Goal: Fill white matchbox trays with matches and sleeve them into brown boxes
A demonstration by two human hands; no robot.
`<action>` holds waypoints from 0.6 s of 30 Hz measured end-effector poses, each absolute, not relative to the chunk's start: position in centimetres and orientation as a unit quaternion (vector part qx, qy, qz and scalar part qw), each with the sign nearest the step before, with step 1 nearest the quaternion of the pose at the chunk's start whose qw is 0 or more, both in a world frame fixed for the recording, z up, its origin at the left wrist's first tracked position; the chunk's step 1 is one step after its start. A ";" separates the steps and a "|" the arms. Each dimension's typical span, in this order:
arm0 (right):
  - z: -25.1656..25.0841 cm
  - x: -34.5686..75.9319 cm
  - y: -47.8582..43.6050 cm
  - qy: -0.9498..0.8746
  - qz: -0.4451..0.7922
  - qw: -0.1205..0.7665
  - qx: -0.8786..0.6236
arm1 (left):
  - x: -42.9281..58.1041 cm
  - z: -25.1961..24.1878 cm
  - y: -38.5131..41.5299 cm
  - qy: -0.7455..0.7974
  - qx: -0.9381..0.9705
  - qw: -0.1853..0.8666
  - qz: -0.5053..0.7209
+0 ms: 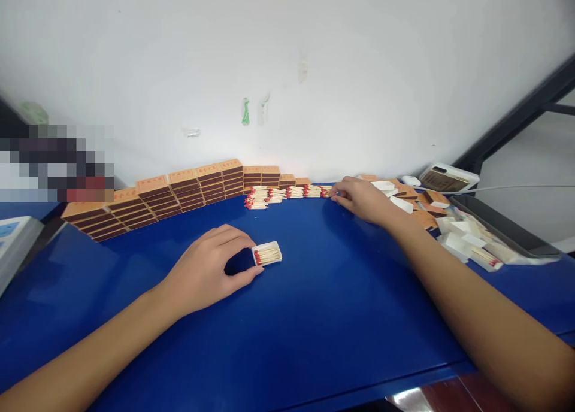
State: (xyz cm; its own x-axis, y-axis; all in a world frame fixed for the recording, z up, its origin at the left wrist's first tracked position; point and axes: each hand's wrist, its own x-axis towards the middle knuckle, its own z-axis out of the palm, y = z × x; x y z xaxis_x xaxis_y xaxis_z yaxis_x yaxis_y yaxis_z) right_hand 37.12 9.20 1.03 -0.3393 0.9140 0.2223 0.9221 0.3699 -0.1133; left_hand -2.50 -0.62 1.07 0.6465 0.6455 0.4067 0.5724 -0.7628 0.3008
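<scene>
Head view: on the blue desk [296, 328], the right hand [359, 197] has narrow-set fingers [341, 189], grip unclear, while the left hand [204, 274] loosely holds a white tray [272, 245], probably light, crushable card best gripped by its sides, with likely brittle matches [268, 256] inside.

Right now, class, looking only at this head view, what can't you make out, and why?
Head view: whether the right hand grips any matches; the hand itself hides that.
Head view: how many matches lie in the white tray; they overlap and are too small.
Head view: the print on the stacked matchboxes; too small and blurred.
Head view: the rest of the far-left white object; the picture edge cuts it.
</scene>
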 end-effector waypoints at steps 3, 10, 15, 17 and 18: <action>0.7 37.1 9.4 -0.821 -0.021 0.137 -0.554 | -2.4 1.1 -0.6 0.335 0.905 0.072 0.252; 0.3 37.4 9.8 -0.823 -0.019 0.136 -0.551 | -2.5 1.2 -0.7 0.337 0.904 0.074 0.252; 0.6 37.2 9.5 -0.817 0.003 0.130 -0.562 | -2.5 1.2 -0.7 0.336 0.906 0.075 0.246; 0.7 37.2 9.5 -0.813 0.011 0.130 -0.568 | -2.5 1.2 -0.7 0.337 0.905 0.077 0.246; 0.7 37.2 9.5 -0.812 0.014 0.131 -0.569 | -2.5 1.3 -0.7 0.337 0.905 0.077 0.248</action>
State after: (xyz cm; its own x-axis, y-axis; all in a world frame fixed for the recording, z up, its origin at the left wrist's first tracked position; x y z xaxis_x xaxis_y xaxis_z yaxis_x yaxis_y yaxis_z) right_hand 37.16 9.52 0.73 -0.3175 0.9278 0.1961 0.9204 0.3512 -0.1717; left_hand -2.51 -0.70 1.25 0.6499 0.6488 0.3959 0.5720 -0.7605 0.3072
